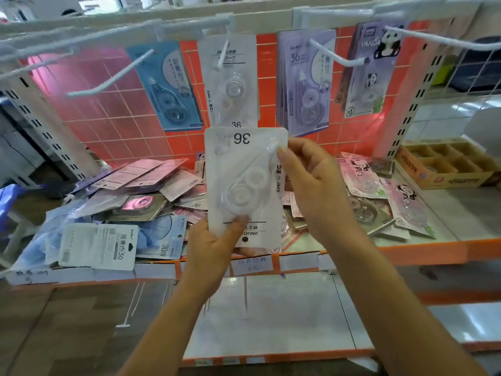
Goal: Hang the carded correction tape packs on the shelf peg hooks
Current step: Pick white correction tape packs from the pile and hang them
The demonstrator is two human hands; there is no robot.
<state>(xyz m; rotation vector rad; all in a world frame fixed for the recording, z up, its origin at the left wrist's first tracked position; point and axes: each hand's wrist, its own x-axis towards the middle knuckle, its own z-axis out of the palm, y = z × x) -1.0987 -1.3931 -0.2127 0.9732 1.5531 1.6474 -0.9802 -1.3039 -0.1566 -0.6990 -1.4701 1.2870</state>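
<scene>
I hold a white carded correction tape pack upside down in front of the shelf, its "36" at the top. My left hand grips its lower end, thumb on the front. My right hand pinches its upper right edge. Just above it a matching white pack hangs on a white peg hook. A blue pack hangs to the left behind another peg hook, purple packs and a panda pack to the right.
Loose carded packs lie piled on the orange-edged shelf, with pink panda packs at the right. A cardboard box with dividers stands at the far right. The red grid back panel carries the hooks.
</scene>
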